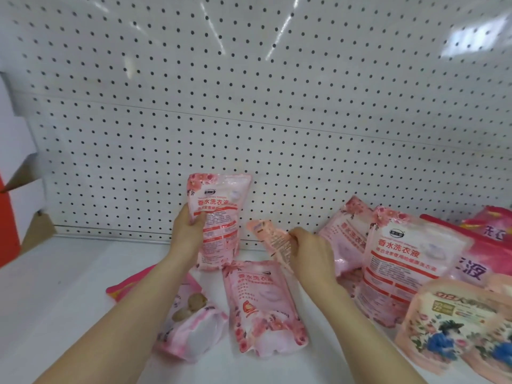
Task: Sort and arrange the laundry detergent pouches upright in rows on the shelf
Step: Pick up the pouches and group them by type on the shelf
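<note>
At the back of the shelf, by the holey wall: just one pink pouch standing up, with the left hand wrapped round its side to steady it. Beside it, a thin pouch up off the shelf, pinched tight in the right hand. In front, a flat pouch lying on its back, and a fourth pouch tipped over under the left arm, with a bright bag half hidden behind that arm. Over on the right, a leaning pouch and a big pouch propped in a loose bunch, not in a line. Behind those, a dark pink bag. Near the front edge, peach pouches with blue flowers, piled close together. No neat row anywhere yet. Looks like an early stage: one pouch in place, maybe the start of a back row. Still to do: stand the thin one next to it, pick up the ones lying down, put like with like, and line up the whole bunch on the right.
</note>
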Demonstrator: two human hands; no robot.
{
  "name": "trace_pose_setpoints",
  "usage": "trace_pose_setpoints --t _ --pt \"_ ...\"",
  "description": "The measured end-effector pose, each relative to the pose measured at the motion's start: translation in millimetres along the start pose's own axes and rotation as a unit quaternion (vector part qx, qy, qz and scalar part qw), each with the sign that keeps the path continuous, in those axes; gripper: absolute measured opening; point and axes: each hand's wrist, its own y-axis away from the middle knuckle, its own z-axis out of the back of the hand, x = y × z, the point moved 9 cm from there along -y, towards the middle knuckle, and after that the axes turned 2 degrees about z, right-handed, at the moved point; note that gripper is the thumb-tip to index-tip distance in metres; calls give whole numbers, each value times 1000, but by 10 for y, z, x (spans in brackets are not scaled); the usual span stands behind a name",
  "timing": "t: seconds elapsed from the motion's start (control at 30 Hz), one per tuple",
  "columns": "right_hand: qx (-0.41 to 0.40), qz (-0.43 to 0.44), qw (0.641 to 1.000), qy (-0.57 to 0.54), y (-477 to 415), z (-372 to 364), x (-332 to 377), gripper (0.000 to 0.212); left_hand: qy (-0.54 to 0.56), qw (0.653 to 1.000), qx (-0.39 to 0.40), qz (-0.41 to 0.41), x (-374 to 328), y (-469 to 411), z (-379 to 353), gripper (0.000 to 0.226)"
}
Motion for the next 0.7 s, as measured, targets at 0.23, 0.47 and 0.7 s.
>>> trace_pose_setpoints --t 0.23,0.47,0.7 --pt "-63 -130 918 -368 -81 107 -334 16 -102 994 -25 -35 -136 10 -176 60" --pt "-6 -135 858 -495 33 -193 -71 17 -282 881 -84 -371 -753 763 -216 69" --pt "48 -102 817 -565 135 -222 130 19 -177 947 45 -266 -625 730 -314 42"
